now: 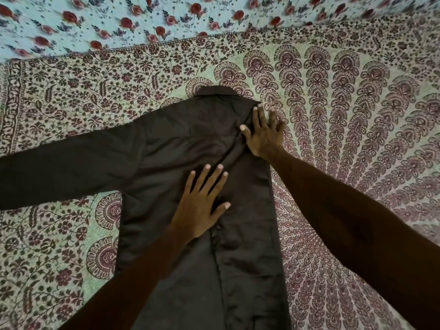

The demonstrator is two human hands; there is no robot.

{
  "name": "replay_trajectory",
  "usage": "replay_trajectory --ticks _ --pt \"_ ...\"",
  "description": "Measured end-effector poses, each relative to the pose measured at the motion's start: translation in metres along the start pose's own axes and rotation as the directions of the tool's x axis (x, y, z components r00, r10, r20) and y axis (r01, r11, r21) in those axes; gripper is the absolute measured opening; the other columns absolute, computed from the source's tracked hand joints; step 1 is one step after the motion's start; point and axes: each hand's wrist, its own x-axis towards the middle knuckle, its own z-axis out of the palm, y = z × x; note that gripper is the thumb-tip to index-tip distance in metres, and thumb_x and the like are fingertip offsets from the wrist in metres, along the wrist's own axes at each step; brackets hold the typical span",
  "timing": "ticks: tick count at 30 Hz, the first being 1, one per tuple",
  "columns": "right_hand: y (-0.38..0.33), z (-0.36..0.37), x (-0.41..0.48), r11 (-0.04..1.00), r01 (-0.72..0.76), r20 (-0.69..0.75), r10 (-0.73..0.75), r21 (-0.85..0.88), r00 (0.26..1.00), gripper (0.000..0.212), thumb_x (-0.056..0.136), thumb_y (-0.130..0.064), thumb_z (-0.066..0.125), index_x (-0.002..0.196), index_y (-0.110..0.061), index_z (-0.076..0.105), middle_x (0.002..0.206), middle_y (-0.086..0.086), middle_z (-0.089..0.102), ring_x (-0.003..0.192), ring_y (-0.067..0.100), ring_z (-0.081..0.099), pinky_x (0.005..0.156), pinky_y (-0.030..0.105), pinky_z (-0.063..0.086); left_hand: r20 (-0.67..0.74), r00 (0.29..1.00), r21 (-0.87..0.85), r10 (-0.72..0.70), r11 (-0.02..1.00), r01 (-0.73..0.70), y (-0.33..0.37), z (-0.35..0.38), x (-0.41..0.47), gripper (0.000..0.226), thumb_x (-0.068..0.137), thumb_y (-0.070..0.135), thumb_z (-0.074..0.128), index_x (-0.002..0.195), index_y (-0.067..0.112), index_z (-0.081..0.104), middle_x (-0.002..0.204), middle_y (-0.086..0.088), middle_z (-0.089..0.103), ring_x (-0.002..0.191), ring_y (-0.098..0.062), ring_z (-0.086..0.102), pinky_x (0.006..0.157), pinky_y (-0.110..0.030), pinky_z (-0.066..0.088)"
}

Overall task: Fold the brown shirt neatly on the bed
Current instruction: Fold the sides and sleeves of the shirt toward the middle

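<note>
- Nearest you, your two bare forearms enter from 6 and 4 o'clock and reach out over the brown shirt (pixel 190 144).
- The shirt lies back-up on the bed, on a patterned bedspread (pixel 345 103). Its collar (pixel 217 91) points to 12 o'clock and its hem runs out of view at 6 o'clock.
- Your left hand (pixel 202 201) rests flat on the middle of the shirt, fingers spread and gripping nothing.
- Your right hand (pixel 264 132) lies flat at about 1 o'clock, fingers spread, half on the shirt's right shoulder edge and half on the bedspread, gripping nothing.
- The right side of the shirt seems already folded inward: its edge runs straight from shoulder to hem, and no right sleeve shows.
- The left sleeve (pixel 66 167) is unfolded, stretching flat toward 9 o'clock and past the frame edge.
- Soft creases cross the back panel between your hands.
- By my judgement you are about a third through: the left side and sleeve remain to fold in, then the length to fold up.
- A floral sheet (pixel 119 17) lies beyond the bedspread at 12 o'clock.
</note>
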Motion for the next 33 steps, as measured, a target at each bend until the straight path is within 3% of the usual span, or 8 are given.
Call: replay_trajectory --ticks 5,9,12,20,26,33 --pt "0.006 -0.002 0.001 1.000 -0.001 -0.019 0.001 -0.020 1.000 0.075 0.094 -0.065 0.009 0.155 -0.022 -0.003 0.163 -0.002 -0.009 0.149 0.033 -0.008 0.117 0.058 -0.001 0.097 0.995 -0.005 0.013 1.000 -0.013 -0.001 0.007 0.000 0.076 0.092 0.066 0.027 0.154 0.026 0.007 0.163 0.006 0.003 0.150 -0.020 -0.003 0.120 -0.052 0.010" --pt "0.001 -0.008 -0.043 0.999 0.000 -0.162 0.009 0.054 0.987 0.071 0.098 -0.058 0.010 0.155 -0.017 0.002 0.163 0.003 -0.006 0.149 0.034 -0.006 0.118 0.058 0.002 0.008 1.000 -0.010 0.019 1.000 -0.019 0.010 -0.002 -0.007 0.074 0.094 0.060 0.034 0.154 0.022 0.012 0.163 0.003 0.007 0.150 -0.020 0.002 0.121 -0.049 0.010" --pt "-0.004 0.007 -0.113 0.993 0.041 -0.186 -0.020 0.111 0.982 0.067 0.100 -0.053 0.013 0.155 -0.016 0.005 0.163 0.003 -0.004 0.149 0.032 -0.005 0.119 0.056 0.003 -0.002 1.000 -0.042 0.007 0.999 -0.008 0.023 0.004 -0.027 0.074 0.095 0.057 0.035 0.154 0.020 0.012 0.163 0.002 0.005 0.150 -0.019 0.001 0.121 -0.047 0.007" --pt "-0.001 0.067 -0.285 0.984 -0.037 -0.129 0.060 0.173 0.990 0.068 0.099 -0.053 0.025 0.155 -0.016 0.010 0.163 0.002 -0.001 0.150 0.028 -0.002 0.119 0.056 0.009 0.110 0.994 -0.013 0.019 1.000 -0.018 0.021 0.024 -0.045 0.077 0.093 0.064 0.024 0.155 0.022 0.003 0.163 0.003 0.002 0.150 -0.019 0.001 0.121 -0.046 0.007" --pt "-0.014 0.097 -0.383 0.990 -0.032 -0.060 0.041 0.139 0.997 0.077 0.096 -0.061 0.027 0.155 -0.017 0.006 0.163 0.006 -0.003 0.150 0.028 -0.006 0.119 0.055 0.008 -0.032 0.999 -0.001 0.019 1.000 -0.019 0.036 0.012 -0.068 0.076 0.094 0.061 0.033 0.154 0.020 0.012 0.163 0.001 0.006 0.150 -0.021 0.005 0.121 -0.049 0.009" --pt "-0.005 0.125 -0.428 0.987 -0.063 -0.037 0.069 0.148 0.997 0.076 0.094 -0.064 0.028 0.155 -0.023 0.007 0.163 0.005 -0.003 0.150 0.028 -0.007 0.118 0.056 0.008 0.075 0.995 0.041 0.059 0.997 -0.063 0.062 0.040 -0.094 0.080 0.087 0.073 0.031 0.153 0.030 0.015 0.163 0.001 0.004 0.150 -0.026 0.004 0.117 -0.058 0.007"
